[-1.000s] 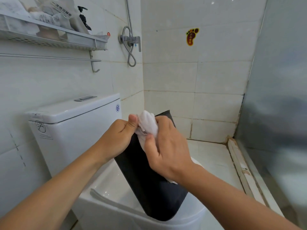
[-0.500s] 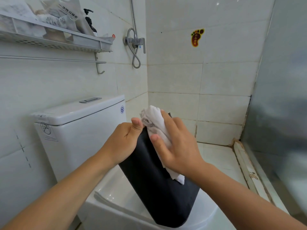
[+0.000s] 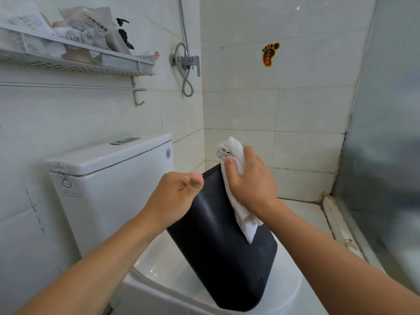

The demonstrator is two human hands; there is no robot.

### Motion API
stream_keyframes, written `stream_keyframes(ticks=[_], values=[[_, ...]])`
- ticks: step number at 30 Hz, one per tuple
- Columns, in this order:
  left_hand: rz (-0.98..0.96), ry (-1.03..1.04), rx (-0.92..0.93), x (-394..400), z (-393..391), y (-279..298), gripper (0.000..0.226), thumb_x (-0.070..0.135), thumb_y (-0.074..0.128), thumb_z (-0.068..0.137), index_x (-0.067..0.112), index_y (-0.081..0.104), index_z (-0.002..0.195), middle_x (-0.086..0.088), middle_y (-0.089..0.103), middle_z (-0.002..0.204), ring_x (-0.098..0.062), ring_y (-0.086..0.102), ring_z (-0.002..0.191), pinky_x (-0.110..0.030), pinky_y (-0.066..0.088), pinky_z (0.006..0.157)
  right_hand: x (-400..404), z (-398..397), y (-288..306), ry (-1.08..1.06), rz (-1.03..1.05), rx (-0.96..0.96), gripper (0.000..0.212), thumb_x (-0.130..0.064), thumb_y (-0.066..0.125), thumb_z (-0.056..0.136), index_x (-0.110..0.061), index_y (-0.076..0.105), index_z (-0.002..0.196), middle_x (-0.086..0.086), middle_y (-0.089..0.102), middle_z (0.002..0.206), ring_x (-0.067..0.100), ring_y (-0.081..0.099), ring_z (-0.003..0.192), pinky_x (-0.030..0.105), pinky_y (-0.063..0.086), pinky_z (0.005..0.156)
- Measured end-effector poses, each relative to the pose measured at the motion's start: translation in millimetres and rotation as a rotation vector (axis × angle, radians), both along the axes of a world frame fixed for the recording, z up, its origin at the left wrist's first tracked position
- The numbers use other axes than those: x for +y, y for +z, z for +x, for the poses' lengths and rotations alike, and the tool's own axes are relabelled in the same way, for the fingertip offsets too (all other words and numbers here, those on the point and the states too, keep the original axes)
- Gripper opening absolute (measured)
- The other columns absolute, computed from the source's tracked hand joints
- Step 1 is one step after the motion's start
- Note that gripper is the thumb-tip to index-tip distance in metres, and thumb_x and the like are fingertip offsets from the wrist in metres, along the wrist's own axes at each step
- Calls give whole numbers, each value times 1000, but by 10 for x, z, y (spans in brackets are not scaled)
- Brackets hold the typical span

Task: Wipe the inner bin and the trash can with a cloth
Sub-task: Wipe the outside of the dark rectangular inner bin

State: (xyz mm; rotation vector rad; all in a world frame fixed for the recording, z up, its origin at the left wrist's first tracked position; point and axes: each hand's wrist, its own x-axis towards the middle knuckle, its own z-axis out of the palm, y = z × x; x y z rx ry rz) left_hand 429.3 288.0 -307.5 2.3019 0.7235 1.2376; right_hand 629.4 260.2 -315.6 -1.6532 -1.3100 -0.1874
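A black inner bin (image 3: 225, 253) stands tilted on the closed toilet lid, its rim pointing up and away from me. My left hand (image 3: 175, 196) grips the rim at its near left corner, thumb on the outside. My right hand (image 3: 250, 183) holds a white cloth (image 3: 236, 196) bunched in its fingers and presses it against the upper right part of the bin's outer wall. One end of the cloth sticks up above the rim, the other hangs down below my palm. The bin's inside is hidden.
The white toilet lid (image 3: 288, 289) bears the bin, with the cistern (image 3: 109, 178) at the left. A wall shelf (image 3: 75, 62) with packets and a pump bottle hangs above. A shower valve (image 3: 188, 62) is on the corner wall; a glass partition (image 3: 386, 155) stands right.
My right hand has slid the cloth to the right along the bin's upper edge. My left hand keeps its grip on the rim. The view has moved closer.
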Motion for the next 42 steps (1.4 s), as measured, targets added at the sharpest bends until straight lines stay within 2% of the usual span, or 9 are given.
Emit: stream_keyframes(ticks=[6, 13, 19, 23, 27, 31, 35, 39, 42], values=[[-12, -60, -55, 42, -3, -5, 73, 95, 37, 77, 26, 39, 52, 14, 25, 56, -4, 24, 56, -20, 20, 53, -408, -397, -125, 239, 176, -198, 41, -62, 48, 94, -37, 48, 126, -13, 60, 100, 15, 62, 83, 35, 50, 65], [-7, -113, -55, 46, -15, -40, 66, 82, 48, 86, 26, 32, 56, 13, 23, 58, -3, 22, 56, -14, 20, 52, 158, 259, -2, 30, 13, -2, 28, -55, 53, 99, -28, 46, 101, -9, 60, 83, 22, 59, 77, 31, 38, 58], [-33, -84, -6, 125, 21, -17, 85, 98, 45, 69, 15, 32, 58, 10, 22, 60, -5, 22, 59, -24, 18, 55, -50, 162, -24, 105, 77, -68, 28, -53, 53, 99, -28, 49, 110, -10, 62, 90, 19, 62, 82, 34, 40, 64], [-117, -152, 2, 177, 11, -58, 106, 98, 61, 56, -8, 55, 67, -2, 37, 65, -14, 36, 68, -34, 29, 63, -223, -22, -97, 229, 192, -166, 38, -57, 53, 94, -37, 51, 125, -14, 65, 101, 15, 64, 87, 34, 48, 69], [-129, -167, -2, 161, -3, -65, 106, 94, 69, 52, -10, 62, 72, -7, 36, 65, -17, 35, 68, -37, 28, 62, 186, 378, 51, 25, 49, 51, 27, -51, 54, 99, -25, 50, 106, -6, 63, 87, 22, 61, 80, 36, 41, 61], [-138, -168, 21, 141, 32, -64, 97, 94, 70, 48, 3, 75, 79, -11, 51, 66, -17, 48, 70, -38, 44, 64, 246, 589, 110, 34, -7, 215, 29, -49, 53, 100, -20, 53, 100, -1, 66, 85, 24, 65, 82, 40, 53, 71], [-112, -152, 43, 143, 113, -48, 111, 95, 70, 47, -12, 57, 70, -12, 44, 60, -18, 42, 66, -38, 37, 60, -86, 250, 83, 105, 94, 20, 26, -47, 56, 100, -23, 48, 99, -6, 61, 79, 17, 60, 72, 40, 49, 64], [-82, -37, 19, 103, 86, -23, 87, 100, 58, 56, 15, 38, 54, 12, 30, 57, -8, 28, 58, -27, 22, 54, -425, -291, -16, 300, 217, -170, 29, -48, 60, 96, -31, 55, 119, -17, 61, 92, 7, 59, 81, 28, 49, 65], [-1, -36, 0, 33, 66, -12, 77, 97, 44, 72, 23, 28, 58, 13, 22, 60, -8, 20, 61, -25, 17, 54, -315, -215, 44, 275, 204, -163, 33, -53, 55, 95, -34, 53, 122, -14, 64, 95, 13, 62, 83, 34, 50, 67]])
